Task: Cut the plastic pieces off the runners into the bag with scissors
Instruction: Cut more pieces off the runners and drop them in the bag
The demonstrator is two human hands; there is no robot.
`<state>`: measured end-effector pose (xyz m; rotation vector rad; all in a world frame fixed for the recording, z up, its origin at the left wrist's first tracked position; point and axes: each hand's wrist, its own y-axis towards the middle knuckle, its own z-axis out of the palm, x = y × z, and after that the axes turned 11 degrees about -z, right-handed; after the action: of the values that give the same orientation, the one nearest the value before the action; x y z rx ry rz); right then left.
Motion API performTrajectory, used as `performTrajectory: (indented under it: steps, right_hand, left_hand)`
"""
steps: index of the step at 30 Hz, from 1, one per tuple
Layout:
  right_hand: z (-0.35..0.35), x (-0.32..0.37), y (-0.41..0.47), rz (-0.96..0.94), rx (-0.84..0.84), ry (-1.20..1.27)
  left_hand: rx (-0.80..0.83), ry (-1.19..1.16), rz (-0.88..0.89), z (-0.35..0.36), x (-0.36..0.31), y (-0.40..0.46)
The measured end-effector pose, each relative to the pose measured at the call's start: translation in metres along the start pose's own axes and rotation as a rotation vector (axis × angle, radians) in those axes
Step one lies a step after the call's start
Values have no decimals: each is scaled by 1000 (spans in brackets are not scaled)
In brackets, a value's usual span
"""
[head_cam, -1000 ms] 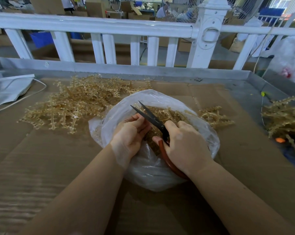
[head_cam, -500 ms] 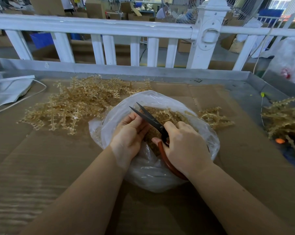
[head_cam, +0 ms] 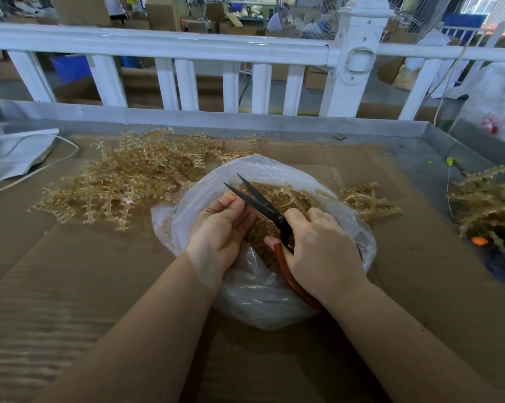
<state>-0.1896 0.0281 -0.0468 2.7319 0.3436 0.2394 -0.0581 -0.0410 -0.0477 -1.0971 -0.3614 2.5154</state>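
A clear plastic bag (head_cam: 254,298) lies open in the middle of the cardboard-covered table, with small tan cut pieces (head_cam: 277,196) inside. My right hand (head_cam: 321,245) grips the red handles of the scissors (head_cam: 263,202), whose black blades stand slightly apart over the bag. My left hand (head_cam: 220,228) is just left of the blades, fingers curled around something small that I cannot make out. A heap of tan plastic runners (head_cam: 123,181) lies to the left of the bag.
More runners (head_cam: 367,199) lie right of the bag, and another pile (head_cam: 489,199) sits at the table's right edge. Grey sheets and a white cord (head_cam: 19,152) lie at the far left. A white railing (head_cam: 187,50) runs behind the table's raised metal rim (head_cam: 245,125).
Both hands and the scissors have shifted slightly up and away from me over the bag. The blades remain slightly apart.
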Motion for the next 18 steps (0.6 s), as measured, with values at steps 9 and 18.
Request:
performTrajectory:
  steps: [9, 18]
  right_hand:
    - [-2, 0, 1, 13, 21, -32]
    - [-3, 0, 3, -3, 22, -8]
  left_hand:
    - [10, -30, 21, 0, 1, 0]
    - [6, -21, 5, -1, 1, 2]
